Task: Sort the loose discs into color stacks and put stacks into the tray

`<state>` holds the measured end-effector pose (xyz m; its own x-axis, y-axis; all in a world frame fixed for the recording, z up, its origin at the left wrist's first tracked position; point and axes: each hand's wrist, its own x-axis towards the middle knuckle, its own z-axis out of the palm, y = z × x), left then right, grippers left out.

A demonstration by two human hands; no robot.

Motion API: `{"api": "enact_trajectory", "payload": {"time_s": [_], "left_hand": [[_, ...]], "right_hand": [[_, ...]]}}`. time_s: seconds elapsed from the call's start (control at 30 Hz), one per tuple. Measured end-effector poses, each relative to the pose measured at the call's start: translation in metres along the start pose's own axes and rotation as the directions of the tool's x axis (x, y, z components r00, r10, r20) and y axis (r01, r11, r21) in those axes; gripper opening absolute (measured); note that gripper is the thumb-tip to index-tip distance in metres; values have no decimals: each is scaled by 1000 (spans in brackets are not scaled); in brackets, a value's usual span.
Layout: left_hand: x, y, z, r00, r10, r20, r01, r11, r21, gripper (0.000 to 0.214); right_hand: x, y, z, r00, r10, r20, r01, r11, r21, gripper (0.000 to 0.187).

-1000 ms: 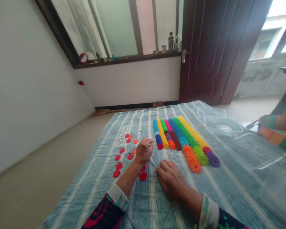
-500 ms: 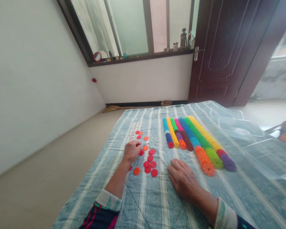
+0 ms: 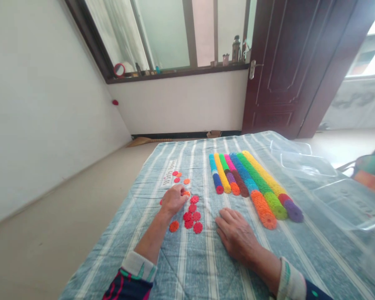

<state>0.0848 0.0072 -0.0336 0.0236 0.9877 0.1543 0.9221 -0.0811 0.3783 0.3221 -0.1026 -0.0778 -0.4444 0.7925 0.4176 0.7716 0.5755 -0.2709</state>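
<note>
Bending the left hand (image 3: 173,201) over a flat orange notched plastic disc (image 3: 187,193) at its fingertips; cannot tell whether pinched. Resting the right hand (image 3: 236,234) palm down, well apart from the left, on blue-and-white striped cloth (image 3: 203,266), grip hidden. Having round red plastic discs (image 3: 198,227) just right of the left hand, multicoloured rows of overlapping plastic discs (image 3: 253,179) beyond the right, clear plastic boxes (image 3: 346,208) farther right.

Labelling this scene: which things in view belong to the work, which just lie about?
In use: loose red and orange discs by the left hand; rows of coloured discs; probably clear plastic boxes.
Lying about, apparently: flask; red-rimmed mirror; pink cup.
</note>
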Motion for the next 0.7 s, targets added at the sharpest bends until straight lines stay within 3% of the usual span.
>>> {"api": "enact_trajectory", "payload": {"time_s": [0.17, 0.3, 0.53, 0.7], "left_hand": [[-1, 10, -4, 997, 71, -18, -73, 993, -98, 9], [1, 43, 2, 977, 212, -22, -211, 946, -247, 12], [16, 121, 42, 902, 429, 50, -400, 875, -273, 15], [29, 149, 61, 864, 496, 92, -475, 861, -182, 22]], "right_hand": [[4, -1, -2, 1000, 6, 21, -6, 999, -35, 6], [6, -1, -2, 1000, 3, 17, -2, 999, -47, 7], [9, 1, 1, 1000, -11, 0, 11, 998, -54, 4], [11, 3, 4, 1000, -23, -7, 22, 995, -94, 10]]}}
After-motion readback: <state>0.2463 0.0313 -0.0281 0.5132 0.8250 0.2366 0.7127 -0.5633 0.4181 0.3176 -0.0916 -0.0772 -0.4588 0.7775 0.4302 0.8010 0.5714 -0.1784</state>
